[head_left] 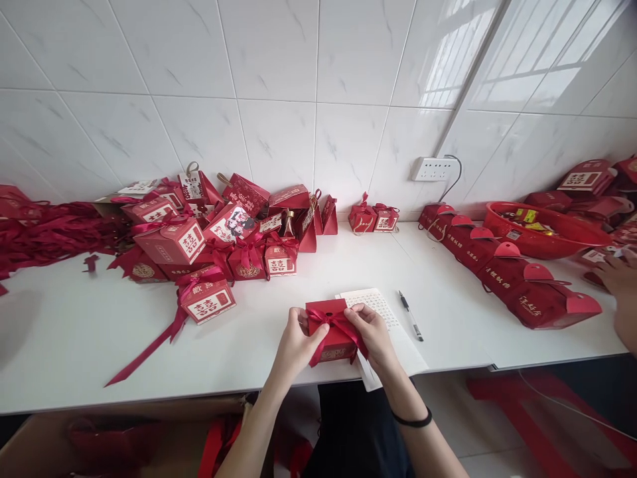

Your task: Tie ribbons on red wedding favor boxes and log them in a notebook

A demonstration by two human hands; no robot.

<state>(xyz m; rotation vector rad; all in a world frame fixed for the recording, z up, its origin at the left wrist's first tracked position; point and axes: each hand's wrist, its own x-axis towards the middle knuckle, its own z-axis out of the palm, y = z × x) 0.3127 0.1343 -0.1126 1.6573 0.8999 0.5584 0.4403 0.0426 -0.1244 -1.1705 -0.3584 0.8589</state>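
Observation:
Close in front of me a small red gift box (pixel 334 352) sits at the table's front edge, with a red ribbon bow (pixel 334 322) tied across its top. My left hand (pixel 303 335) pinches the bow's left side between thumb and fingers. On the other side my right hand (pixel 372 332) is closed on the ribbon's right loop. Partly under the box and my right arm lies an open notebook (pixel 383 312) with handwriting. A pen (pixel 410 315) rests to its right.
Red gift boxes (pixel 206 299) are heaped at left, beside piled ribbons (pixel 54 232). At right stand a row of red boxes (pixel 497 269), a red basin (pixel 547 245) of small packets and another person's hand (pixel 622 275). A power strip (pixel 435 169) is against the wall.

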